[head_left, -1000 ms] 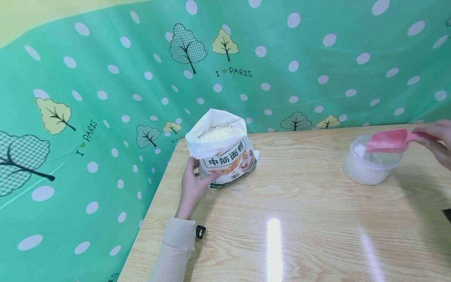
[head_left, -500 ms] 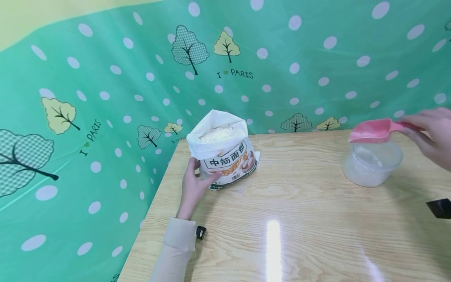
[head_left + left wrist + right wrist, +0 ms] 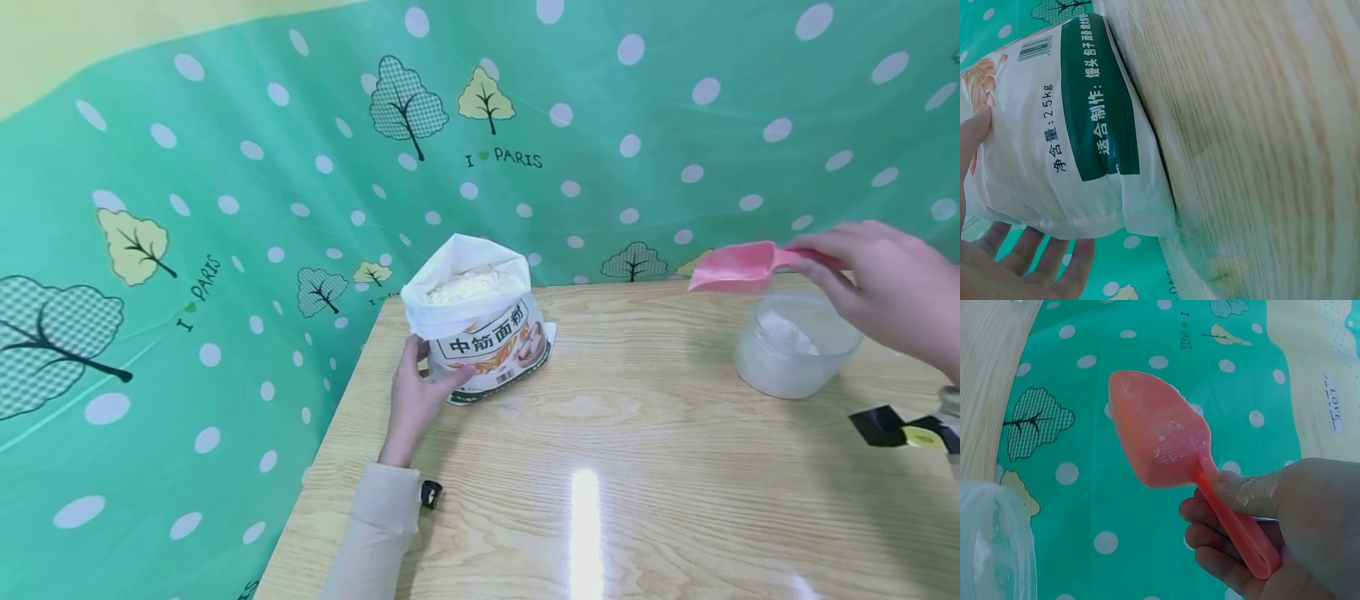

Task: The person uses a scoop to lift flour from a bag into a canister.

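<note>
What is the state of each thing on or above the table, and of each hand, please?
Flour bag: upright, top open, flour visible inside.
Clear tub: upright, uncovered, some white powder inside.
Pink scoop: raised off the table, powder clinging to it.
Left hand: holding the flour bag.
Right hand: gripping the scoop's handle.

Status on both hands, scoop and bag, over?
Left hand gripping open flour bag. Right hand holding pink scoop, raised above table. Plastic tub near scoop, not between it and bag.
</note>
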Demonstrator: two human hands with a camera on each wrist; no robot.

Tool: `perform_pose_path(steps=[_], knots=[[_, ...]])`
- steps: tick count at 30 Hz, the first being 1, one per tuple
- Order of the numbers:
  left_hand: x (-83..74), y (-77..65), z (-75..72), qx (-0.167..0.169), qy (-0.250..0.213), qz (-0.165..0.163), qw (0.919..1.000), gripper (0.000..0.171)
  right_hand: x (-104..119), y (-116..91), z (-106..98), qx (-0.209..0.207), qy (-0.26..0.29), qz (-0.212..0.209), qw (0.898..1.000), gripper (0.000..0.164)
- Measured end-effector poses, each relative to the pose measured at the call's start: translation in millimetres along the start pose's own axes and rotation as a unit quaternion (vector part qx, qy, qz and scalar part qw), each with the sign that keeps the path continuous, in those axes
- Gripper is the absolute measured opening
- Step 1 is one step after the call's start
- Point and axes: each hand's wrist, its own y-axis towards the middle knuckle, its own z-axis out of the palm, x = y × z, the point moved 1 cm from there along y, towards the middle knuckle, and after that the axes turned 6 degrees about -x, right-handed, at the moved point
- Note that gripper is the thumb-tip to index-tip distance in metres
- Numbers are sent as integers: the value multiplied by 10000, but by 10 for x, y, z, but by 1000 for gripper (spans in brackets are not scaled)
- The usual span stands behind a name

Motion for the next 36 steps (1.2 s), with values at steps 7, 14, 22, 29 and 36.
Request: perform_pose_path(steps=[7,14,22,29,36], knots=[[17,-1,11,-13,6,-16,10000,82,207,142,19,-51,293,-312,9991,20],[27,1,2,-8,-29,-8,10000,82,447,313,61,23,613,-515,9968,19],[28,0,7,10,-144,-21,9999,80,697,488,101,324,927,-580,9935,22],[40,-1,-1,-23,-87,-48,9999,80,921,645,115,417,937,-717,9921,24],[35,0,-14,-54,-79,-26,10000,83,1154,789,149,400,1097,-1068,9874,24]])
